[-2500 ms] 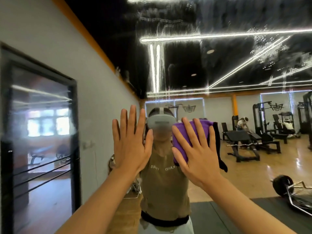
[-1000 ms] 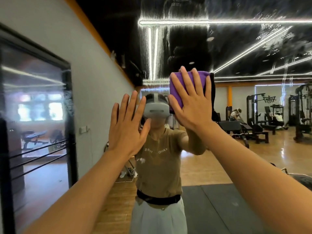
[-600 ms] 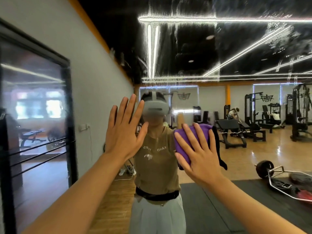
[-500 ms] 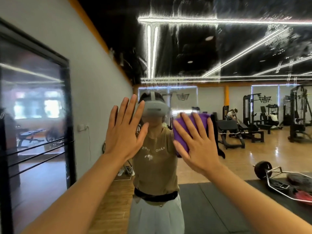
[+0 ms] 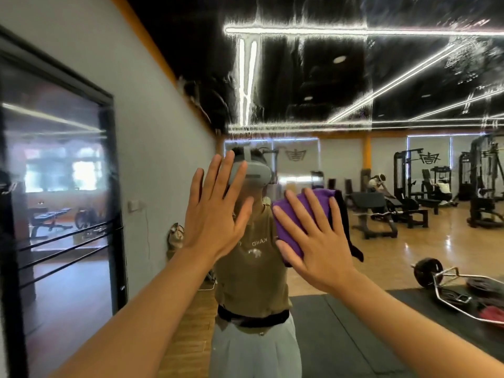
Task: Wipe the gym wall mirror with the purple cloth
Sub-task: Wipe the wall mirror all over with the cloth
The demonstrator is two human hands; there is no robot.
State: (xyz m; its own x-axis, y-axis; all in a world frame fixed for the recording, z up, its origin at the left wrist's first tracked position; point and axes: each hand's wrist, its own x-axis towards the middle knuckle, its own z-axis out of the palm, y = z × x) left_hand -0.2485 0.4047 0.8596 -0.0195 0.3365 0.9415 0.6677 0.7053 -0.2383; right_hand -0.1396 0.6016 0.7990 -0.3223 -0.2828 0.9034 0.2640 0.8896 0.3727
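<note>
Lower now than a second ago, the right hand [image 5: 319,236] presses the soft, light purple cloth [image 5: 296,222] flat-fingered against the mirror [image 5: 381,77]; left hand [image 5: 215,208] rests open.

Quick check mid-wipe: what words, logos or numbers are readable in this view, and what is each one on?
"KAND", mirror-reversed, on the reflected olive T-shirt.
More letters left of it on the shirt, half hidden by the left hand: unreadable.
Crest emblems on the reflected far wall: shapes only, no words legible.
Purple cloth: no text visible.
</note>
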